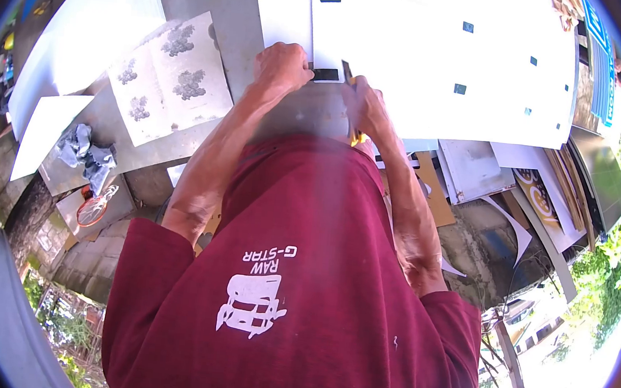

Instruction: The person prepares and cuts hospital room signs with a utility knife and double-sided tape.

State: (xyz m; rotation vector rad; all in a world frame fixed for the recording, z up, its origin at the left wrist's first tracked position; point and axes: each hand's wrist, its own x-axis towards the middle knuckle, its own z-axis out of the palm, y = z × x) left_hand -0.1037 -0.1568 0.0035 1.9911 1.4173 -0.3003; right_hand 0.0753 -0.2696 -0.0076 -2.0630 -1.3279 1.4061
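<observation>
A large white sheet [390, 46] with several small dark rectangles lies on the table before me. My left hand [283, 66] is curled closed at the sheet's near left corner, its fingertips beside a dark rectangle [327, 75]; whether it pinches anything is hidden. Just right of that corner, my right hand [366, 110] is wrapped round a utility knife [348, 72]. The knife's dark tip points up and away from me, and a yellow part shows below the hand. A gap separates the two hands.
Left of me lie a printed sheet with tree pictures [180, 79], white sheets [92, 27] and crumpled grey material [86, 154]. A small hoop with a net [93, 208] hangs below. Boards and offcuts [475, 171] are stacked at right, near a blue sign [602, 72].
</observation>
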